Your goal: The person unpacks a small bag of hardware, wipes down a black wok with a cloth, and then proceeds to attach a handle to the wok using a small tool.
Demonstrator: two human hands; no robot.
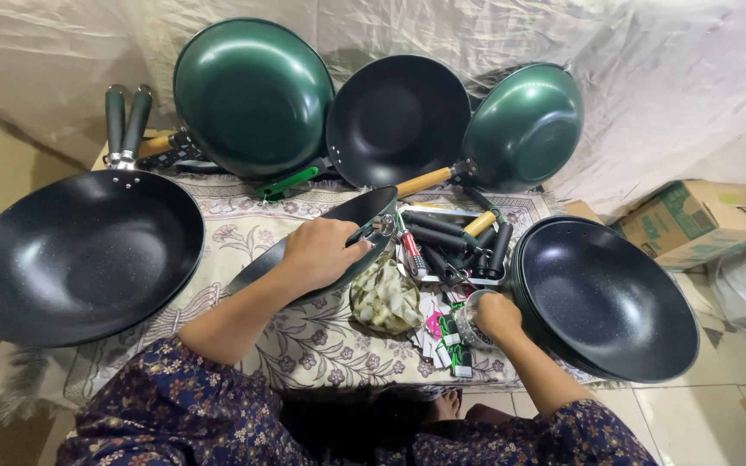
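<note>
My left hand point(321, 250) grips the rim of a tilted black wok point(325, 246), dark green outside, at the middle of the floral cloth point(304, 345). My right hand point(496, 315) closes on a tape roll point(475, 321). Plastic sheeting point(666, 78) hangs behind.

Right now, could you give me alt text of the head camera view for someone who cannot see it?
A person's left hand grips the rim of a dark wok tilted on a floral cloth, while the right hand rests on a small round container. Green and black woks and loose handles surround them.
</note>
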